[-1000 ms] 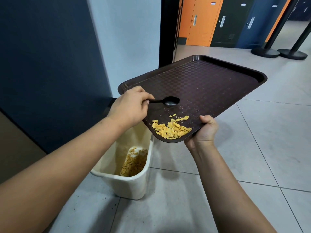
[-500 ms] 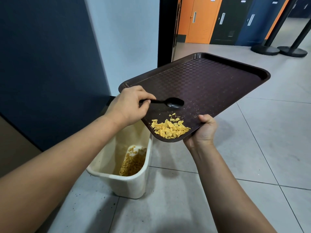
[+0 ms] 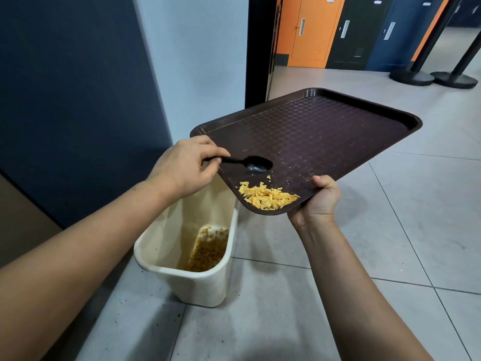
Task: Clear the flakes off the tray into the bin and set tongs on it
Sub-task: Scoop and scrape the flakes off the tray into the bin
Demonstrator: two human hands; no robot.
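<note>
A dark brown tray (image 3: 325,131) is tilted down toward me, its near corner hanging over the bin's right side. My right hand (image 3: 316,201) grips the tray's near edge from below, thumb on top. A heap of yellow flakes (image 3: 265,198) lies piled in the tray's low near corner. My left hand (image 3: 182,165) pinches the handle of a black spoon (image 3: 250,162), whose bowl rests on the tray just above the flakes. The cream bin (image 3: 187,272) stands on the floor below, with flakes in its bottom. No tongs are in view.
A dark blue wall and a pale wall stand close on the left, behind the bin. A black door frame (image 3: 257,48) opens to a hall with orange and dark lockers (image 3: 312,29). Two black stanchion bases (image 3: 432,76) sit far right. Grey floor tiles lie around.
The spoon's bowl has slid a little rightward along the tray above the heap. The flakes have gathered tighter into the low corner.
</note>
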